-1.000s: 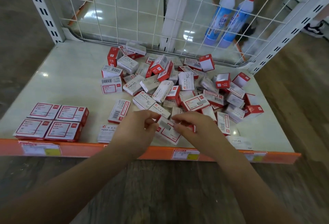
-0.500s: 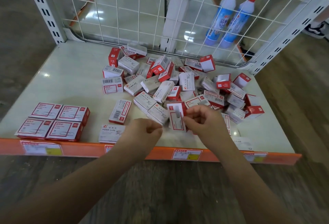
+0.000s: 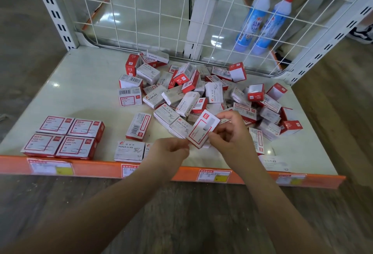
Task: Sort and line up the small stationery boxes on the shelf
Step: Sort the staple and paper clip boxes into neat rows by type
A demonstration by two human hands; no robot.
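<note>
Head view – both hands (image 3: 232,134) pinching red-and-white box (image 3: 203,128), above shelf (image 3: 80,92)

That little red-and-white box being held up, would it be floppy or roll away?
Probably stiff: the box keeps flat faces and sharp corners in the right hand. Likely light, since fingertips alone hold it. Its flat sides shouldn't roll.

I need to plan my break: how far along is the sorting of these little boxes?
Early. Done: four red-framed boxes sit in a neat block at the shelf's front left, with a white paper-clip box beside them. In hand: the right hand holds one red-framed box, with the left hand at its lower corner. Left: the jumbled pile, most of the stock.
</note>
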